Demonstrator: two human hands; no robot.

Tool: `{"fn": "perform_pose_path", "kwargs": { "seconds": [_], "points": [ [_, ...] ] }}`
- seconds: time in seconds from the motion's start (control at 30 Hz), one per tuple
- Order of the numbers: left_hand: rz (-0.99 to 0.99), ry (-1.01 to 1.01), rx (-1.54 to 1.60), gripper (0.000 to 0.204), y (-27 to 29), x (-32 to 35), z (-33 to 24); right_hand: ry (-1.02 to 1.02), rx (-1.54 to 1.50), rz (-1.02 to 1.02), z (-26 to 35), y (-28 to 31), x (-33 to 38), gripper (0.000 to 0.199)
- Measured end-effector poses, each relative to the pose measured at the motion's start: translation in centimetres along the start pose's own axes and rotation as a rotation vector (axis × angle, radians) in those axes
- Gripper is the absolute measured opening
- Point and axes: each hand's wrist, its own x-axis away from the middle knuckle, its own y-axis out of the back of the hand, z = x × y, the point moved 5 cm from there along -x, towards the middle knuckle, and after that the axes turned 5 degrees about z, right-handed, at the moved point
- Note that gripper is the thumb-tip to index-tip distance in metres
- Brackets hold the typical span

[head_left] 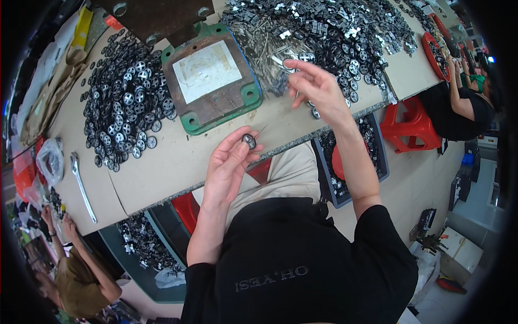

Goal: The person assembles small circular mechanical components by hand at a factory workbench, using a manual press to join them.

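Observation:
Above the near edge of the table, my left hand [231, 162] pinches a small black toy wheel [249, 141] with a silver hub. A thin metal axle [263, 130] sticks out of the wheel, up and to the right. My right hand [319, 93] hovers over a heap of thin metal pins [263, 46], index finger stretched out and fingers apart. A thin sliver shows by its thumb; whether it is held or lies behind, I cannot make out. Between the wheel heaps stands a green and brown metal block [216, 105] with a pale plate on top.
A heap of black wheels [127, 97] lies left, with a wrench [82, 186] nearer. More wheels and dark parts [345, 32] cover the back right. A grey bin [384, 171] and red stool [407, 129] stand right, below the table. Other people work at both sides.

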Motion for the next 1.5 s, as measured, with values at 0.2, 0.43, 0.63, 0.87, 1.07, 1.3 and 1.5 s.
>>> {"fn": "perform_pose_path", "kwargs": {
  "seconds": [0.2,0.43,0.63,0.87,1.07,1.3,1.5],
  "points": [
    [-0.071,-0.039,-0.037,0.036,0.1,0.6,0.0,-0.133,-0.108,0.07,-2.8,-2.5,3.1,0.03],
    [-0.135,-0.122,-0.227,0.034,0.0,1.3,-0.9,0.114,0.263,0.19,-0.1,-3.0,4.4,0.027],
    [-0.147,-0.117,-0.219,0.034,-0.2,1.4,-0.9,0.413,0.455,0.179,0.8,-3.6,5.5,0.034],
    [-0.162,-0.114,-0.243,0.034,-0.3,1.4,-0.9,0.47,0.535,0.165,1.2,-4.0,5.7,0.034],
    [-0.165,-0.107,-0.236,0.033,-0.1,1.4,-0.7,0.511,0.551,0.175,1.8,-4.4,6.0,0.03],
    [-0.155,-0.115,-0.206,0.033,-0.7,1.4,-0.4,0.302,-0.039,-0.106,-0.7,-4.3,6.2,0.022],
    [-0.173,-0.167,-0.241,0.033,-0.4,1.7,-0.3,0.151,-0.022,-0.099,-0.8,-4.8,6.3,0.022]
  ]
}}
